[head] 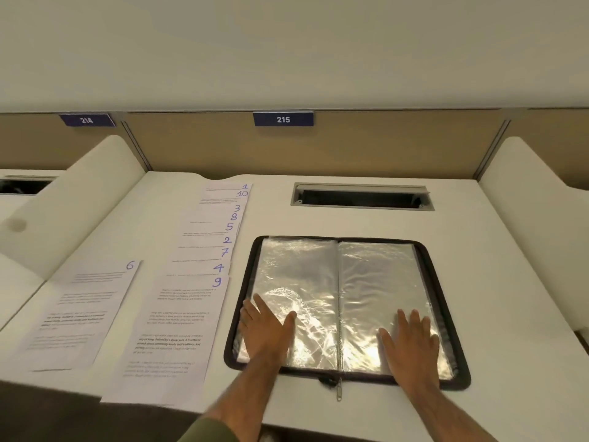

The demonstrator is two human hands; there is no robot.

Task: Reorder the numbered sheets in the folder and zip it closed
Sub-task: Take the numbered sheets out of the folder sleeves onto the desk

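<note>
Your left hand (266, 330) and right hand (411, 338) lie flat with the fingers straight and slightly apart. Each presses one clear page of the open folder (460, 379) on the desk (510, 314). The zipper pull (339, 389) sits at the folder's near edge. To the left, overlapping numbered sheets (185, 314) run away from you, with sheet 6 (83, 314) apart, further left.

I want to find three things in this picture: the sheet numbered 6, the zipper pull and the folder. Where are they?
sheet numbered 6 (79, 314): head view, middle of the page.
zipper pull (339, 390): head view, metal tab.
folder (462, 381): head view, black border at near right corner.
</note>
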